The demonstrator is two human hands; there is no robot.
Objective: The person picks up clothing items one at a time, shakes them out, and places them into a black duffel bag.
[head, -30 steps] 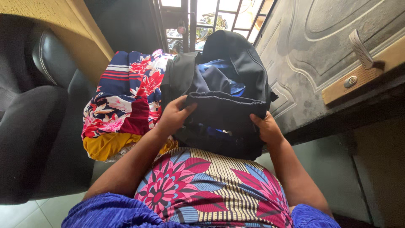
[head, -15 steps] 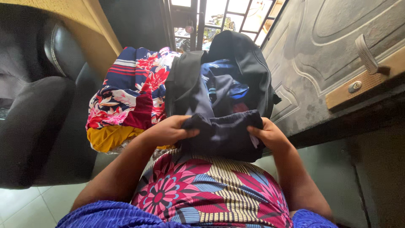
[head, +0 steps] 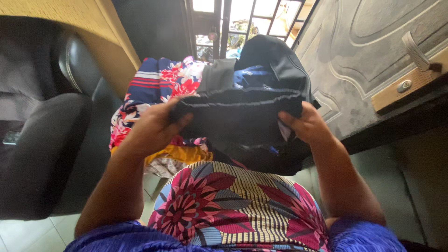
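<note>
A black armchair (head: 51, 140) fills the left side, cut off by the frame edge. Next to it lies a pile of patterned clothes (head: 158, 93), its lower part hidden behind the left hand (head: 151, 128), which is closed around the left end of a dark folded garment (head: 238, 116); the thumb is hidden under the cloth. The garment is held stretched above the person's lap, in front of an open dark bag (head: 275, 65). The right hand (head: 303, 123) pinches its right end, fingers tucked behind the fabric. A grey door (head: 368, 60) stands at the right.
</note>
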